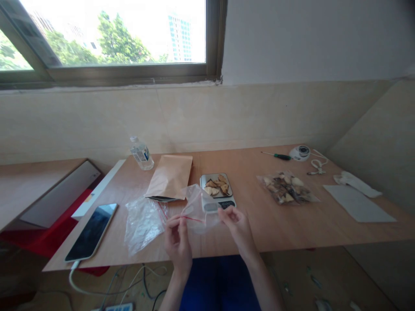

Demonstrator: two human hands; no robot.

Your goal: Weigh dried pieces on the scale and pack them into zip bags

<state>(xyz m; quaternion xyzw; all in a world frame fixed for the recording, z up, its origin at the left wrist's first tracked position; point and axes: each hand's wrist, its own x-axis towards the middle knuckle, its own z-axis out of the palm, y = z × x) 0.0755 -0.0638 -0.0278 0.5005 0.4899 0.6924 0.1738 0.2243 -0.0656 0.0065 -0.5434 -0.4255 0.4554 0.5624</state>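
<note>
Pinching a clear zip-lock bag (194, 201) between both hands, I look down from the head view at a wooden table (248, 172). My left hand (179, 242) has thumb and forefinger closed together at the bag's red zip line, while my right hand (239, 229) grips the bag's other side, thumb and fingertips drawn narrow. The bag hangs above the table's near half, its thin film overlapping the front of a small digital kitchen scale (205, 178). On the scale's platform lies a little heap of dried, tan-brown slices (218, 186).

Just left of the scale, a brown kraft paper pouch (171, 175) lies flat, its mouth towards me, with a labelled plastic water bottle (142, 154) upright beyond its left edge. Nearer my left hand is some crumpled clear plastic packaging (144, 226), and farther left a smartphone (92, 233) lies face up with a white cable (74, 274) plugged into its near end.

Over to my right, apart from my hands, sits a transparent bag of mixed dried pieces (287, 188). Behind it are a green-handled screwdriver (281, 156) and a white dome camera (300, 153); farther right, a white cloth (356, 183) rests by a pale sheet (358, 205).
</note>
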